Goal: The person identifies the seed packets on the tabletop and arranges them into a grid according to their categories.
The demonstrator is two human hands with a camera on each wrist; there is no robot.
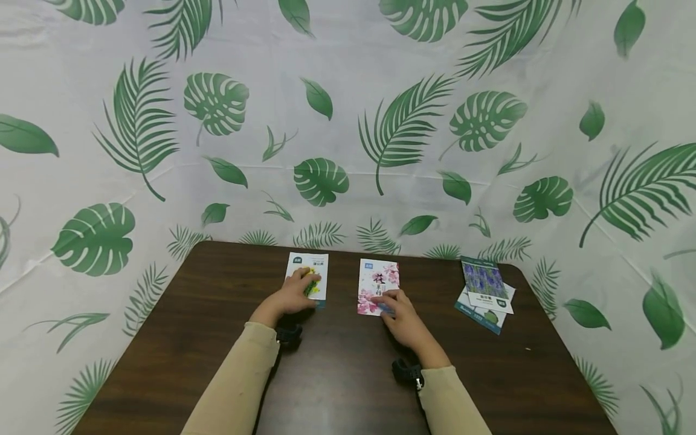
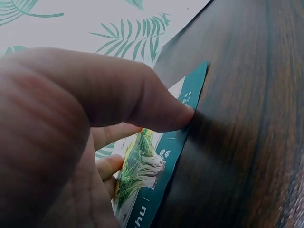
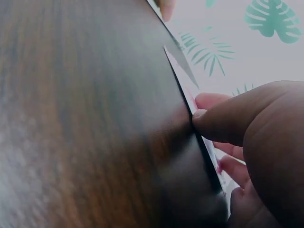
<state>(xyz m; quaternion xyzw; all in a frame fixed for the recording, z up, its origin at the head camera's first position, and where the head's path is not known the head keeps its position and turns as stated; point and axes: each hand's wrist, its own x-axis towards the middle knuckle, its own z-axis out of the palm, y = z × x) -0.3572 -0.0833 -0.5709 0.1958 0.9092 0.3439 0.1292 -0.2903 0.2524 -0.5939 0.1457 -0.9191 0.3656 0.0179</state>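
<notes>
On the dark wooden tabletop [image 1: 337, 374], the left hand [image 1: 290, 296] is lying on a white seed packet with yellow-green print [image 1: 309, 279], at about 11 o'clock from the tabletop's centre. The left wrist view shows its thumb [image 2: 142, 102] pressing the packet's teal edge [image 2: 166, 156] while the fingers are curling over the face, so the grip is pinching the packet. The right hand [image 1: 402, 320] is resting on a pink-flowered packet [image 1: 377, 285] at about 12 o'clock; its thumb [image 3: 223, 118] is meeting the packet's edge [image 3: 187, 97], fingers lying on top, grip pinching it too. At 2 o'clock, well apart, a small pile of packets [image 1: 486, 293] is lying, a purple-flowered one uppermost.
</notes>
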